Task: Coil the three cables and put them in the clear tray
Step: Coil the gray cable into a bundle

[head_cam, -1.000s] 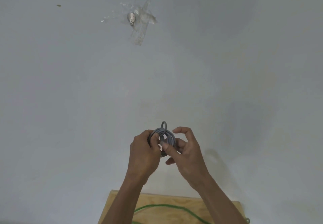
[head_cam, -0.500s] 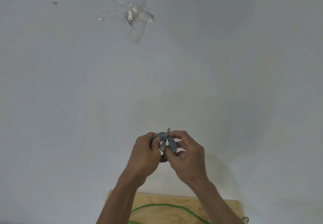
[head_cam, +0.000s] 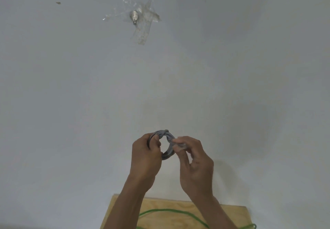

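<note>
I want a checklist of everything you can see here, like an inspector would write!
Surface: wooden board, only its far part in view.
Job's things: grey cable coil held up in both hands; clear tray not seen.
Clutter: nothing seen.
Hands: left hand grips the coil's left side; right hand pinches its right side.
Cables: green cable lies loose across the board.
Surroundings: pale wall with a taped metal fitting.

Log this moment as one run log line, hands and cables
left hand: holds grey cable coil | right hand: pinches coil's right side | green cable: uncoiled on wooden board | clear tray: not in view
</note>
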`<state>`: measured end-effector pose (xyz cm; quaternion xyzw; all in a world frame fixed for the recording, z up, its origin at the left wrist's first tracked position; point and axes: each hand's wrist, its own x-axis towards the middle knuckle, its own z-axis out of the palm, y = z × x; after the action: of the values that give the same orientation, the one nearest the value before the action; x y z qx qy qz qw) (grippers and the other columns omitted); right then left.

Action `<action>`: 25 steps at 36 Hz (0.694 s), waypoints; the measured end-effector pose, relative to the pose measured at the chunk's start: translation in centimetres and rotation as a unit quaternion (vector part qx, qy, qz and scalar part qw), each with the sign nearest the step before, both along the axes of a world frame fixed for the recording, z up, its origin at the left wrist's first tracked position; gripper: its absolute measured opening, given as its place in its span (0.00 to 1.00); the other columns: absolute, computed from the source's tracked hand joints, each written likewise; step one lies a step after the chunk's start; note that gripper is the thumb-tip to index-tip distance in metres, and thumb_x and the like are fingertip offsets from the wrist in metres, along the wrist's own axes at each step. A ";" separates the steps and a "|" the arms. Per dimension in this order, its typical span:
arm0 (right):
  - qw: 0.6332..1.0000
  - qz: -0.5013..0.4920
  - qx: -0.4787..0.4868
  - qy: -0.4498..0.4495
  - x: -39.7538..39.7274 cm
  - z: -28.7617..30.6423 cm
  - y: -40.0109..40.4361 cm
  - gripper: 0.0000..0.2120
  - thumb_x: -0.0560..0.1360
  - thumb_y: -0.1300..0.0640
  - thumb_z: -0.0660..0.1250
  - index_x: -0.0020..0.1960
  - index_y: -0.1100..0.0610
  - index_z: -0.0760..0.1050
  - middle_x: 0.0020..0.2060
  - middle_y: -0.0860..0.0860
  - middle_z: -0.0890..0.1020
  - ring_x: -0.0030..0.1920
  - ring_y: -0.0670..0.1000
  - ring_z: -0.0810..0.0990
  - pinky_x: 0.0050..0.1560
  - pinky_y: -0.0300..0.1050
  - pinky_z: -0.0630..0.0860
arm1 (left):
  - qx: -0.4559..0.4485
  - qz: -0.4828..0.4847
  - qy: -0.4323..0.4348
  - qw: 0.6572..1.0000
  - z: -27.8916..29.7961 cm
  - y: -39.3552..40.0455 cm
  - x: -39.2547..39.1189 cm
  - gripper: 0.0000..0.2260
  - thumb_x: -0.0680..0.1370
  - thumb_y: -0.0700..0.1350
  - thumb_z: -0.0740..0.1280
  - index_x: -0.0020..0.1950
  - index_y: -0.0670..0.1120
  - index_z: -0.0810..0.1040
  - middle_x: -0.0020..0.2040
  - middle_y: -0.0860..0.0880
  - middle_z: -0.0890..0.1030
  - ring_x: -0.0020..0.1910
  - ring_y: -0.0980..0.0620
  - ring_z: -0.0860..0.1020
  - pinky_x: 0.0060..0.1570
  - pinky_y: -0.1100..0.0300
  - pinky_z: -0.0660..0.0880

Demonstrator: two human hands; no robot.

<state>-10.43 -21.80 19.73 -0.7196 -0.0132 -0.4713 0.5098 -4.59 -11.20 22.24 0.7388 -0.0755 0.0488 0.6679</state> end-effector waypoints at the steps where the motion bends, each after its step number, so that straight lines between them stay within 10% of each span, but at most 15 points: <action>1: 0.997 0.015 0.079 0.019 -0.2 0.2 0.4 0.05 0.79 0.60 0.69 0.48 0.51 0.82 0.47 0.43 0.85 0.48 0.46 0.84 0.49 0.31 0.75 | -0.001 0.004 -0.010 1.000 0.1 -0.2 -0.2 0.13 0.83 0.41 0.59 0.44 0.41 0.79 0.34 0.47 0.73 0.31 0.51 0.69 0.29 0.66 0.69; 6: 0.901 0.111 0.420 0.014 0.4 0.9 1.3 0.07 0.78 0.57 0.68 0.48 0.61 0.79 0.43 0.53 0.86 0.50 0.53 0.85 0.54 0.49 0.82 | -0.030 0.013 -0.036 0.999 -0.3 -1.1 -1.2 0.12 0.83 0.43 0.59 0.48 0.51 0.81 0.33 0.51 0.76 0.30 0.54 0.71 0.32 0.60 0.73; 12: 0.836 0.105 0.535 0.060 2.1 0.0 1.4 0.09 0.81 0.58 0.66 0.61 0.53 0.73 0.39 0.56 0.84 0.43 0.55 0.84 0.46 0.49 0.82 | 0.012 0.000 -0.079 0.997 -1.2 -0.9 -2.3 0.12 0.84 0.41 0.58 0.52 0.51 0.80 0.34 0.51 0.76 0.26 0.59 0.72 0.29 0.61 0.75; 18: 0.924 -0.006 0.368 0.101 2.6 -2.0 1.8 0.06 0.81 0.52 0.67 0.48 0.52 0.80 0.42 0.48 0.85 0.43 0.51 0.85 0.45 0.51 0.85 | 0.033 -0.006 -0.071 0.997 -1.5 -0.3 -2.3 0.12 0.84 0.41 0.57 0.53 0.51 0.80 0.34 0.54 0.75 0.26 0.59 0.73 0.29 0.59 0.76; 23: 0.977 -0.024 0.141 0.159 1.6 -2.9 2.2 0.13 0.79 0.42 0.62 0.58 0.45 0.79 0.60 0.41 0.77 0.60 0.36 0.77 0.52 0.27 0.75 | 0.008 -0.025 -0.047 0.999 -1.9 0.4 -1.8 0.13 0.84 0.41 0.57 0.53 0.51 0.81 0.33 0.56 0.76 0.29 0.59 0.74 0.31 0.65 0.75; 25: 0.982 -0.033 0.056 0.177 1.3 -3.8 2.0 0.19 0.78 0.38 0.63 0.61 0.47 0.80 0.64 0.42 0.76 0.63 0.39 0.76 0.57 0.32 0.75 | 0.001 -0.052 -0.040 0.998 -1.8 0.9 -1.7 0.13 0.84 0.40 0.57 0.54 0.49 0.81 0.32 0.60 0.78 0.30 0.59 0.77 0.34 0.64 0.78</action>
<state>-9.10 -19.81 15.94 -0.7618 0.1275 -0.3534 0.5278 -6.28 -10.28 20.48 0.7319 -0.1400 0.0434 0.6654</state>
